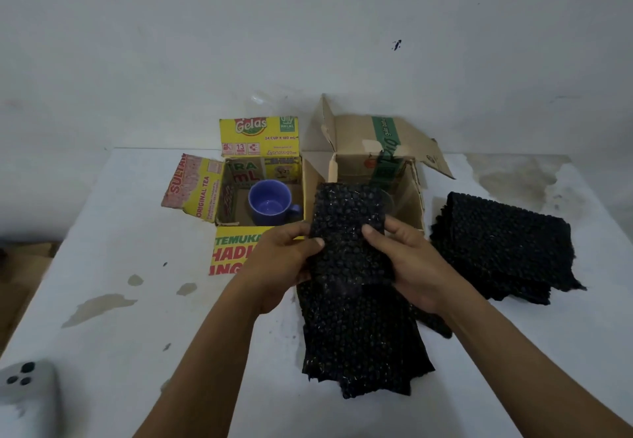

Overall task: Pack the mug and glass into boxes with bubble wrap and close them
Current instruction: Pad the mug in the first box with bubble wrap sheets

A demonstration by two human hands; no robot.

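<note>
White, stained counter (137, 232) holds two open boxes. Mug (269, 203) sits unwrapped in the yellow box (239, 172). My left grip (284, 259) and right grip (407, 259) pinch black wrap (346, 218) before the brown box (356, 149); the glass (388, 203) shows faintly behind it. Padding and closing both remain.

yellow box (259, 136) | "Gelas" | "HALAL" | "24 CUP X 180 mL" | "ORIGINAL TEA"

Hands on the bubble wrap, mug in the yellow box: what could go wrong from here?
The mug sits bare in the yellow box; closed unpadded, it may knock about.
The bubble wrap in the left hand and right hand hides much of the brown box; the faint glass inside might get bumped.
</note>
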